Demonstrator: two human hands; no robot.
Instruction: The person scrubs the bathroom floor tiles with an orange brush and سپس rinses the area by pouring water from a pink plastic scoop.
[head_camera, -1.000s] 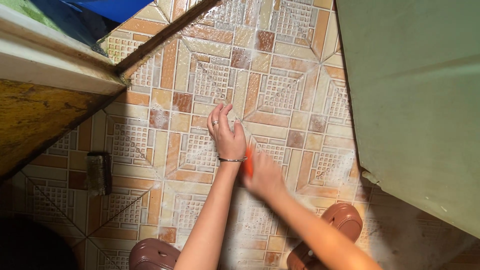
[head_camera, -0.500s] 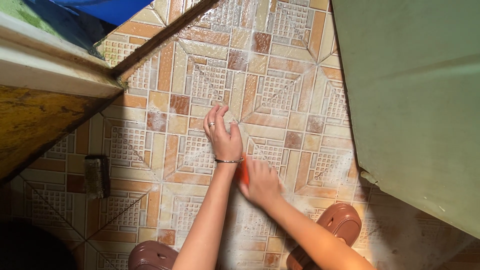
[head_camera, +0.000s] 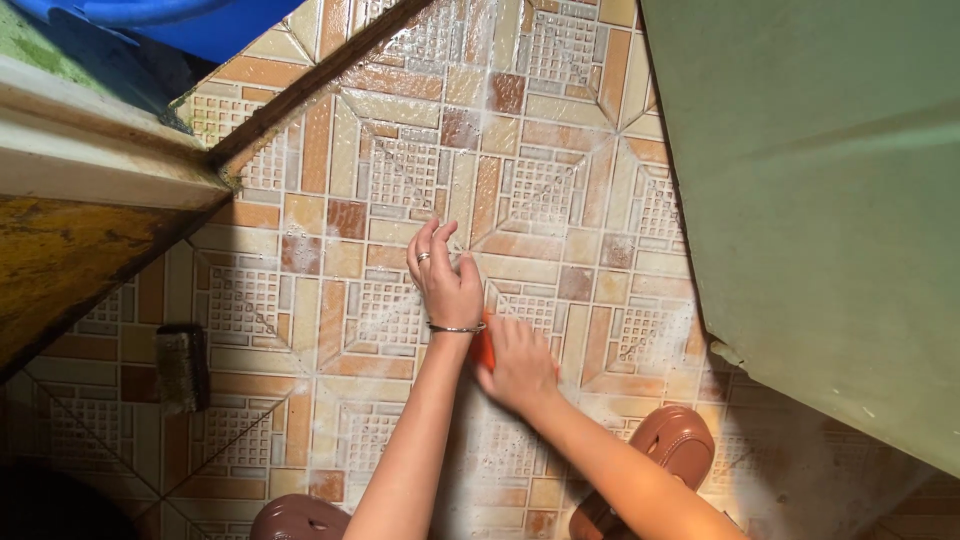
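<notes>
My left hand (head_camera: 447, 277) lies flat on the wet, soapy patterned floor tiles (head_camera: 540, 190), fingers spread; it wears a ring and a thin bracelet. Just behind its wrist my right hand (head_camera: 518, 362) is closed around an orange scrubbing tool (head_camera: 483, 350), pressed to the tiles; only a small part of the tool shows past the hand. Both forearms reach in from the bottom edge.
A dark brush (head_camera: 183, 368) lies on the tiles at the left. A brown and cream ledge (head_camera: 90, 190) fills the left side, a green panel (head_camera: 830, 200) the right. Two brown slippers (head_camera: 665, 450) stand at the bottom. A blue container (head_camera: 170, 12) sits top left.
My right hand with the orange tool has shifted slightly left and down along the tiles in a scrubbing stroke. The view has drifted a little; the left hand stays planted.
</notes>
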